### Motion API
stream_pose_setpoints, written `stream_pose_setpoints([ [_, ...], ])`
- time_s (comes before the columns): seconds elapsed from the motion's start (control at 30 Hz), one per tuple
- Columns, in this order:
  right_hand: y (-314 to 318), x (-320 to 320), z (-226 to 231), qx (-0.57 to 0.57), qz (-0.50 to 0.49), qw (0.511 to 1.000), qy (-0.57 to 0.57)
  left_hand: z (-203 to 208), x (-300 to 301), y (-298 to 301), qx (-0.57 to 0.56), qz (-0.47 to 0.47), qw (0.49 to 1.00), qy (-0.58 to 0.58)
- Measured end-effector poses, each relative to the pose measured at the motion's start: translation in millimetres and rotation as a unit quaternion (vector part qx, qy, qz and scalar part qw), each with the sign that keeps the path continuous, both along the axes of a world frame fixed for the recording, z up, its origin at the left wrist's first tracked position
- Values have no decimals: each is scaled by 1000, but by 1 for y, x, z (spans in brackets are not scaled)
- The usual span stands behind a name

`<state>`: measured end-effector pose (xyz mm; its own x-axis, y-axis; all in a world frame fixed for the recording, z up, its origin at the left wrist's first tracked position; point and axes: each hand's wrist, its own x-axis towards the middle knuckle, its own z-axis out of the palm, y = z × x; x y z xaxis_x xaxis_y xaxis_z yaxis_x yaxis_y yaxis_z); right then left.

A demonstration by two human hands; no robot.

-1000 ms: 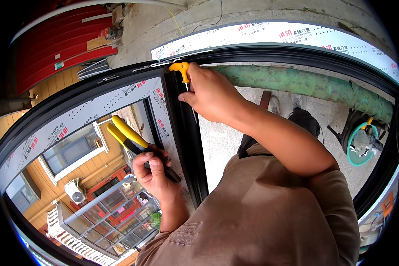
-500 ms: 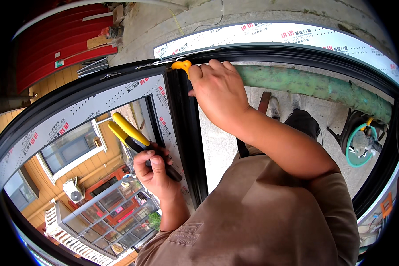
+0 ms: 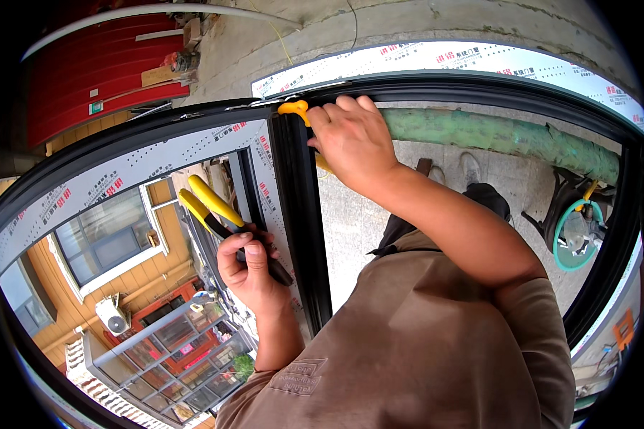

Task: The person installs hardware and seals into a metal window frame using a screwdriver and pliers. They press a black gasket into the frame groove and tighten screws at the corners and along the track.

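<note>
Nearest me, the left hand (image 3: 256,272) pinches a yellow-and-black hand tool (image 3: 215,206) between thumb and fingers, its yellow handles pointing up and left. Farther off, the right hand (image 3: 356,143) curls around a yellow-handled tool (image 3: 294,109) at the far end of the black upright (image 3: 302,214), beside a green pole (image 3: 486,134) running right. Beyond the left side lies a red panel (image 3: 114,61).

The bare right hand (image 3: 354,139) has rolled over the orange T-handled tool (image 3: 293,108), hiding the metal shaft visible 1 second ago.
</note>
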<state>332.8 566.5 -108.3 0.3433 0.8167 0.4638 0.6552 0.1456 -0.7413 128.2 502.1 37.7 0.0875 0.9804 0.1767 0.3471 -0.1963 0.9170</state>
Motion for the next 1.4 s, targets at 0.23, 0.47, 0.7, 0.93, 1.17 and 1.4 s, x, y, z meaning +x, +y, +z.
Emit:
stream_pose_setpoints([
  [0.23, 6, -4, -11, 31, -43, 998, -39, 0, 2, 0, 3, 16, 1000, 14],
  [0.47, 0, -7, -6, -41, 6, 998, -56, 1, 0, -2, 10, 10, 999, 46],
  [0.7, 3, -3, -13, 14, 1, 1000, -22, 1, -1, -3, 18, 2, 998, 56],
  [0.93, 9, -1, -11, 11, -10, 1000, 3, 2, -6, 0, 25, -20, 998, 54],
  [1.17, 6, 5, -14, 2, 23, 999, -25, 2, 0, 1, 32, 6, 998, 50],
  [1.4, 5, 6, -12, -8, 49, 999, 13, 4, -4, -1, 22, -15, 998, 49],
])
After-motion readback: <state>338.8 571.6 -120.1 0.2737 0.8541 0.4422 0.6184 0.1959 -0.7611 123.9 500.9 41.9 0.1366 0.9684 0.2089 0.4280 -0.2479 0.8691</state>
